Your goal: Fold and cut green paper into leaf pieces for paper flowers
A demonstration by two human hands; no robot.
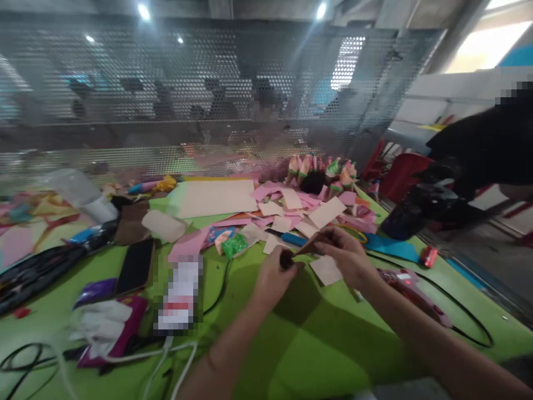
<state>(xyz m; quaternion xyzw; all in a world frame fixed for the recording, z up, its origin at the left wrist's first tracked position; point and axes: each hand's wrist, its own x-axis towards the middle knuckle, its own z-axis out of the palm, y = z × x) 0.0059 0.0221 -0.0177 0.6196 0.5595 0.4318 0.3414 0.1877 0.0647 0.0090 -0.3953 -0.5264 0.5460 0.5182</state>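
Note:
Over the green table (308, 355), both hands meet at a small brownish flat piece (307, 248), thin like paper or felt. My left hand (275, 278) pinches its near-left end, fingers curled. On the upper right, my right hand (343, 253) grips the same piece between thumb and fingers. Just below the right hand lies a pale flat piece (327, 270). Behind the hands, a tool with a blue handle (292, 239) rests among pink and cream cut pieces (327, 212). What the piece is made of, I cannot make out.
A dark phone (135, 265), a lit phone (180, 294) with a white cable and a tissue pack (133, 316) lie left. To the right is a corded pink device (410, 283). Small cone-shaped figures (320, 169) stand behind, before a perforated metal screen (200, 100). A person in dark clothing (487, 144) is at right.

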